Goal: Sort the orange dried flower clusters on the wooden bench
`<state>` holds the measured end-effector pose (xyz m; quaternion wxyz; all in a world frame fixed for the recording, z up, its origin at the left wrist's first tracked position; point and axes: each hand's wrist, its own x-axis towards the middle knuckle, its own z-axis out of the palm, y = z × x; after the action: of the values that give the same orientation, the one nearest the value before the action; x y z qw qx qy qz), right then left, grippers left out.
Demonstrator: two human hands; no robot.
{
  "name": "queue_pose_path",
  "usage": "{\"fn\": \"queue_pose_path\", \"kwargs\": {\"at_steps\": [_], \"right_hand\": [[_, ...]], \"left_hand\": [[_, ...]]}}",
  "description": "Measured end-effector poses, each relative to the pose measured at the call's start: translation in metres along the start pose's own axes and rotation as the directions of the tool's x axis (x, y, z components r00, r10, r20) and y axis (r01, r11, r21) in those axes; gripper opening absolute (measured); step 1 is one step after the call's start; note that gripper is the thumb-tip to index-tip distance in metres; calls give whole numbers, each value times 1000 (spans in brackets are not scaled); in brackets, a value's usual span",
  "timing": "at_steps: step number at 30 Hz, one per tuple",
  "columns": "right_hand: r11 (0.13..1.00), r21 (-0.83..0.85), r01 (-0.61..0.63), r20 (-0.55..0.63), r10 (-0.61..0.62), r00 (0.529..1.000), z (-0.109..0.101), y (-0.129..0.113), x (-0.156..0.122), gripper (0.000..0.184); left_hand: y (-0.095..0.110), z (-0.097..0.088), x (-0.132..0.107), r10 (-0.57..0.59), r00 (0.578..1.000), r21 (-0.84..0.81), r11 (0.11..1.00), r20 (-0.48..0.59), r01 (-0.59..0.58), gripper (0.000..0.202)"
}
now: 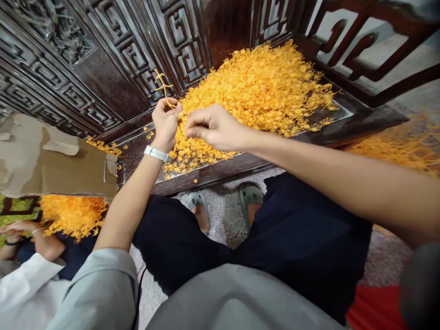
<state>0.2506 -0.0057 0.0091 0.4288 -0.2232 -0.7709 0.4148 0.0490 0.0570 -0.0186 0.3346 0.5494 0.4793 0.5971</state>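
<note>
My left hand (165, 123), with a white watch at the wrist, is closed on a thin yellow branched plastic piece (162, 86) that sticks up above the fingers. Just right of it, my right hand (210, 126) is pinched shut, fingertips close to the left hand's; what it pinches is too small to name. Both hands hover over the near edge of a big heap of small orange-yellow plastic pieces (264, 87) lying on a dark wooden seat (360, 120).
Carved dark wooden panels (113, 55) rise behind the heap. A cardboard box (58, 165) sits at left with another orange pile (72, 213) below it. Another person's hands (15, 229) work at the lower left. More orange pieces lie at right (398, 149). My sandalled feet (223, 206) rest on speckled floor.
</note>
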Motion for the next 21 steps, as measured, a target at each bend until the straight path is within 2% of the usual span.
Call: {"fn": "queue_pose_path", "kwargs": {"at_steps": [2, 4, 6, 7, 8, 9, 10, 12, 13, 15, 17, 19, 21], "right_hand": [[1000, 30, 9, 130, -13, 991, 13, -17, -7, 19], [992, 118, 38, 285, -71, 956, 25, -37, -17, 17], [967, 241, 76, 457, -182, 871, 34, -55, -25, 17], [955, 283, 90, 501, -227, 835, 35, -59, -28, 17], [951, 291, 100, 510, -243, 825, 35, -60, -28, 17], [958, 265, 106, 484, -227, 845, 32, -57, -26, 16], [973, 209, 101, 422, -183, 888, 27, -50, -22, 14], [998, 52, 46, 201, -56, 978, 9, -27, -10, 21], [1000, -28, 3, 87, -1, 996, -3, -13, -4, 30], [979, -184, -90, -102, 72, 992, -24, 14, 6, 55], [934, -311, -175, -199, 117, 973, -38, 35, 12, 78], [905, -354, -234, -217, 164, 962, -38, 50, 16, 83], [916, -314, -248, -187, 197, 962, -24, 59, 21, 77]], "left_hand": [[-3, 1, 6, 23, 1000, 6, 1000, -7, -23, 32], [-6, -7, 14, 0, 997, 3, 1000, -80, 0, 29], [-9, -23, 22, -101, 971, -17, 995, -218, 99, 28], [-10, -33, 25, -167, 947, -37, 986, -274, 163, 28], [-10, -41, 27, -226, 926, -62, 974, -303, 218, 28], [-10, -49, 28, -269, 915, -86, 963, -302, 255, 29], [-8, -54, 28, -291, 915, -107, 956, -281, 272, 29], [-3, -59, 24, -283, 935, -128, 957, -215, 260, 29], [0, -58, 20, -269, 947, -124, 960, -177, 250, 28], [6, -53, 11, -235, 968, -84, 970, -84, 228, 26], [11, -46, 3, -191, 981, -30, 981, 25, 191, 24], [13, -40, -3, -153, 984, 4, 988, 87, 153, 26], [14, -35, -6, -124, 989, 15, 992, 80, 123, 30]]}}
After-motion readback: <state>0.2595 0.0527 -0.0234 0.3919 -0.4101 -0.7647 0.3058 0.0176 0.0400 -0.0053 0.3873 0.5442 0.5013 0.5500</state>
